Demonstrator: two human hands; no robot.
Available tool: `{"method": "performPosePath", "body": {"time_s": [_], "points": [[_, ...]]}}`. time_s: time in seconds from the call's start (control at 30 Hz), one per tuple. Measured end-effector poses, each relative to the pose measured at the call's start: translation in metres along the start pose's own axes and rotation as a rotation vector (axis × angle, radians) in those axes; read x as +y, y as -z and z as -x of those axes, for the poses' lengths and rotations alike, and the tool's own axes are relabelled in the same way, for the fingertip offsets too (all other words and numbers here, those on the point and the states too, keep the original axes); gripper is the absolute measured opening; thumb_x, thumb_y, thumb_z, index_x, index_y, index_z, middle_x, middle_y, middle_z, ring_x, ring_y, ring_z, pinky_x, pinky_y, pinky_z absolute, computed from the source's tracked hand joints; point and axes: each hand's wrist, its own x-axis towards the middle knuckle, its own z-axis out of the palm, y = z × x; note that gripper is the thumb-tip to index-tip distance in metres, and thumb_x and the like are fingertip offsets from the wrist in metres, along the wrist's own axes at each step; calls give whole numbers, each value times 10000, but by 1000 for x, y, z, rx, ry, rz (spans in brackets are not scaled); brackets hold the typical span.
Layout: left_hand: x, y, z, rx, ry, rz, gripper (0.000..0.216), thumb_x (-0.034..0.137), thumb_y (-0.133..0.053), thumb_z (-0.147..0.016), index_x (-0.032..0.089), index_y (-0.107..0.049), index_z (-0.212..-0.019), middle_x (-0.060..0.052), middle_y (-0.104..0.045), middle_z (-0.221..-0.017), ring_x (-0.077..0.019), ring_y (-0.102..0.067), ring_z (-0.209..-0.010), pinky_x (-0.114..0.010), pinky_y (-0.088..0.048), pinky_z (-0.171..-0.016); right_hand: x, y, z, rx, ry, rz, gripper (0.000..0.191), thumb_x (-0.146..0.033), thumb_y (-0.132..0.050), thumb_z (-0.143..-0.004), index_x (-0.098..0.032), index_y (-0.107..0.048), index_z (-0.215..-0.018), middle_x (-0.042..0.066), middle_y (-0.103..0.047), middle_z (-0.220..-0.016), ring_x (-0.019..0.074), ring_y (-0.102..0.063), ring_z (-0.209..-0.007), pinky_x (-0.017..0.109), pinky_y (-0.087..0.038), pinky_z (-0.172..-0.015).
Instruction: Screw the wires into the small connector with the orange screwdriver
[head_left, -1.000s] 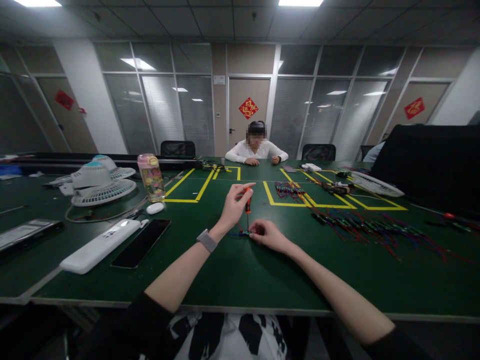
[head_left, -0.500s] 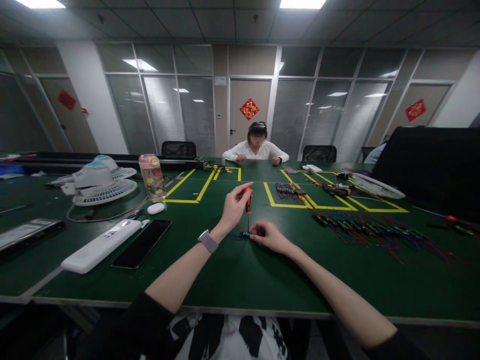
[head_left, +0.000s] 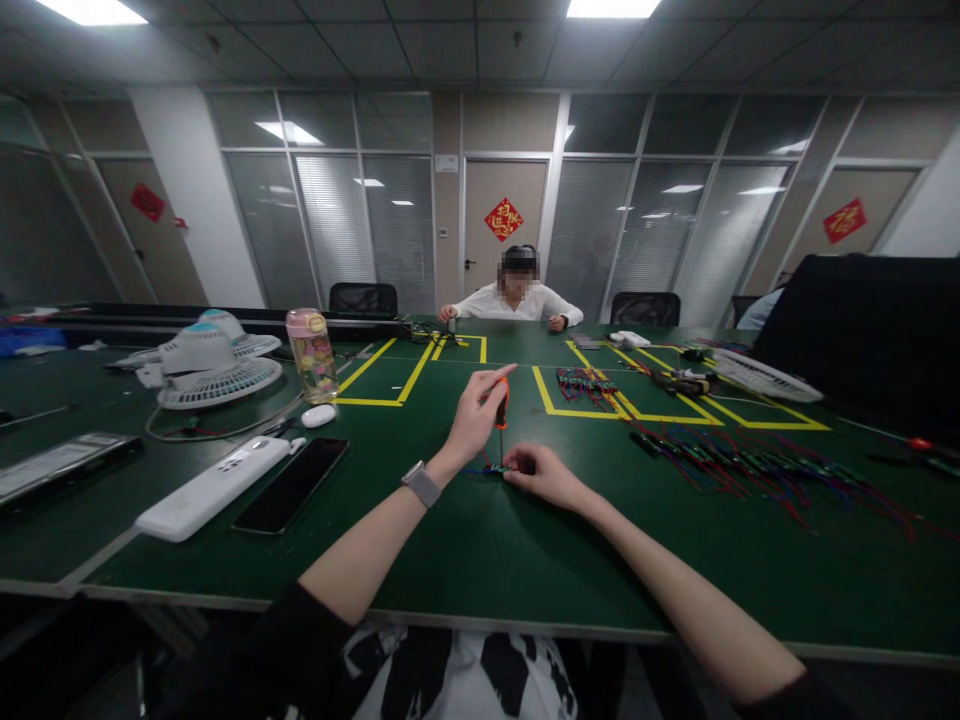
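Head view: the left hand (head_left: 474, 415) is gripping an orange-and-black screwdriver (head_left: 502, 412) upright, fingers curling snugly on its handle, index finger pointing right. Its shaft is reaching down to a small green circuit board (head_left: 496, 469) lying on the bench (head_left: 450, 560). The right hand (head_left: 546, 474) is pinching that board's right end, fingertips nearly together. Wired boards (head_left: 750, 462) are lying farther right.

Black sleeves (head_left: 289, 630) and a grey-banded wristwatch (head_left: 421, 484)

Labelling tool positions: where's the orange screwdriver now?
Head view, centre: the orange screwdriver stands near upright in the left hand, tip down at the small circuit board held by the right hand.
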Motion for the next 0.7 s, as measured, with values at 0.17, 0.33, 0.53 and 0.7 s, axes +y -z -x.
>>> {"method": "performPosePath", "body": {"time_s": [0.17,0.33,0.53,0.7], "points": [[2,-2,0,-26,35,62,325,306,-529,-830,188,-601,-1124,-56,-622,-955,-140,-598,-829,-262,-473,-756,0,0,0,7,-17,6,152,-197,-617,-725,-139,-629,-866,-7,-557,-698,107,-498,-621,225,-400,-585],[0,-1,0,18,2,-1,271,313,-509,-841,210,-642,-1053,-64,-592,-1049,-154,-571,-945,-254,-457,-799,-2,-1,0,10,-20,10,163,-194,-637,-712,-136,-633,-865,-7,-558,-695,110,-502,-626,231,-407,-595],[-2,0,-2,14,37,30,284,310,-561,-806,187,-640,-1048,-52,-611,-948,-134,-586,-812,-245,-465,-728,-2,0,0,10,-26,15,159,-210,-618,-738,-135,-639,-876,-4,-561,-692,107,-504,-615,227,-408,-585],[-2,1,-4,-36,78,107,317,322,-485,-851,193,-621,-1107,-74,-607,-1053,-147,-593,-888,-254,-463,-762,0,0,0,4,-30,15,155,-212,-615,-740,-135,-636,-873,-2,-567,-692,109,-507,-614,230,-409,-588]]}}
